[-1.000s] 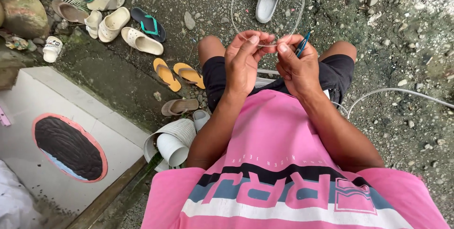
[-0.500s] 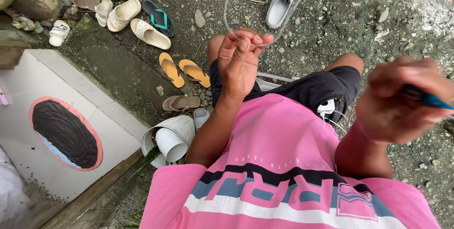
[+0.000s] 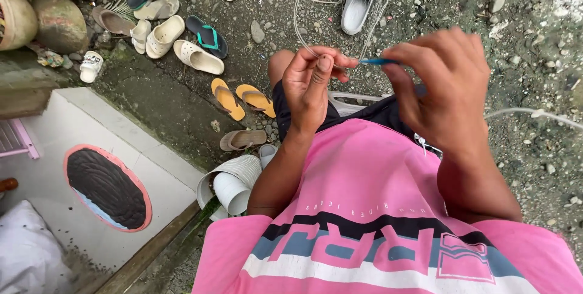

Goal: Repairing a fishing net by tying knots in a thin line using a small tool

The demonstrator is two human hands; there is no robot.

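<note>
Two hands meet above our knees: our left hand [image 3: 313, 87] is curled, fingertips pinching a thin clear nylon line [image 3: 303, 39] that loops to the far ground; our right hand [image 3: 440, 87] is closed round a slim blue needle tool [image 3: 376, 61]. Left of us lie two orange flip-flops [image 3: 242, 100] and two white plastic cups [image 3: 231, 185].

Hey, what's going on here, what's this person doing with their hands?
A seated person in a pink shirt works thin clear line with both hands over their knees. The left hand pinches the line; the right hand holds a slim blue tool pointed at that pinch. Sandals lie scattered on the gravel ahead.
</note>
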